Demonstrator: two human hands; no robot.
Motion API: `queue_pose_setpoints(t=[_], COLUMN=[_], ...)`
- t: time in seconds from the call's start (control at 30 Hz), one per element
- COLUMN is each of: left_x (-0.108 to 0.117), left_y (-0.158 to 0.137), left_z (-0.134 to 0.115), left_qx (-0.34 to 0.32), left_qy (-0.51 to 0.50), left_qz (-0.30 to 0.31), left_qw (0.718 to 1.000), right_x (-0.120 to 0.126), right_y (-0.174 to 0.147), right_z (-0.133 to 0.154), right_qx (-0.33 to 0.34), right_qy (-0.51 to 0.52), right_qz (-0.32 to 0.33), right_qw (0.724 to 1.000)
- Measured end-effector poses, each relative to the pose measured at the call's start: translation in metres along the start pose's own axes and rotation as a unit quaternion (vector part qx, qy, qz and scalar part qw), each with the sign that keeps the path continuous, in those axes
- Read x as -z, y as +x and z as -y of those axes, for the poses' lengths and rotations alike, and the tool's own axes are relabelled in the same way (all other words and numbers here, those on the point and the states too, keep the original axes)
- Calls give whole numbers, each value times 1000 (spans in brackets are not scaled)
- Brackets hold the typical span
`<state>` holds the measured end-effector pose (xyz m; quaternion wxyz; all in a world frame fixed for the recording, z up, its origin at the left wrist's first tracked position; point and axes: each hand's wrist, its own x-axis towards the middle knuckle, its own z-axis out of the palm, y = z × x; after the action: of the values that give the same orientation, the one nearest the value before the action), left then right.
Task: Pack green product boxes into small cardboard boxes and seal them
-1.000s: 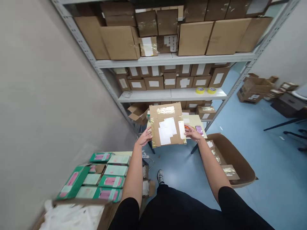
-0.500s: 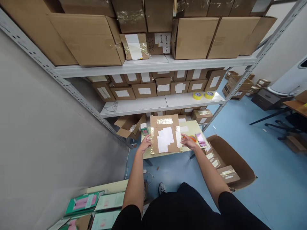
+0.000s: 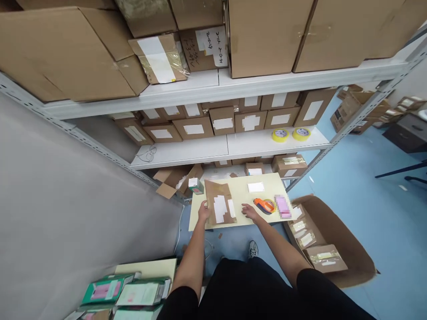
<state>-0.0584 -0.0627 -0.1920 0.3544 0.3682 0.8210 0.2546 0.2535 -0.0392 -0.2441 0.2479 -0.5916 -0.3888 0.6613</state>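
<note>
The right hand (image 3: 249, 211) had just left the cardboard box (image 3: 220, 204), its fingers loosely spread and empty, so only the left hand (image 3: 203, 212) gripped it, mid-frame, on or just above the table (image 3: 242, 189).

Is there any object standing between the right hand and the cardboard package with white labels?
Nothing visible stands between the right hand and the cardboard package. The orange tape dispenser lies on the other side of that hand, away from the package.
</note>
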Motion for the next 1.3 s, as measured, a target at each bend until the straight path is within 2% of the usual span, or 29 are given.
queue_pose_setpoints(t=[0.1,0.17,0.23,0.3,0.4,0.5,0.57,0.67,0.77,0.93,1.03,1.13,1.23,1.3], left_x=[-16,-19,-21,-25,-40,-60,-68,-64,-48,-34,-33,-28,-16,-7], left_y=[-7,-8,-9,-11,-16,-16,-7,19,54,98,113,121,122,118], left_z=[-3,-8,-17,-31,-55,-73,-81,-90,-98,-102,-96,-87,-70,-54], left_qx=[51,58,55,40,-22,-87,-123,-135,-108,-130,-142,-156,-163,-167], left_qy=[33,38,38,32,13,6,-21,-68,-62,-47,-67,-83,-110,-135], left_qz=[-26,-27,-28,-39,-36,-13,22,70,73,58,113,157,139,108], left_qw=[998,997,997,998,999,996,992,986,989,989,981,972,971,971], right_x=[-3,-11,-26,-46,-76,-91,-89,-69,-41,-10,-7,-12,-18,-21], right_y=[0,-3,-7,-13,-22,-27,-26,-25,-27,-40,-44,-41,-30,-20], right_z=[-22,-30,-31,-27,-16,-2,8,22,27,9,1,3,17,30], right_qx=[16,37,76,144,239,256,235,221,231,211,164,121,117,121], right_qy=[-67,-110,-141,-153,-134,-84,-50,-21,-24,-25,-13,8,42,50], right_qz=[23,45,81,100,63,-7,-48,-86,-104,-99,-94,-128,-170,-165], right_qw=[997,992,984,972,960,963,969,971,967,972,982,984,978,978])
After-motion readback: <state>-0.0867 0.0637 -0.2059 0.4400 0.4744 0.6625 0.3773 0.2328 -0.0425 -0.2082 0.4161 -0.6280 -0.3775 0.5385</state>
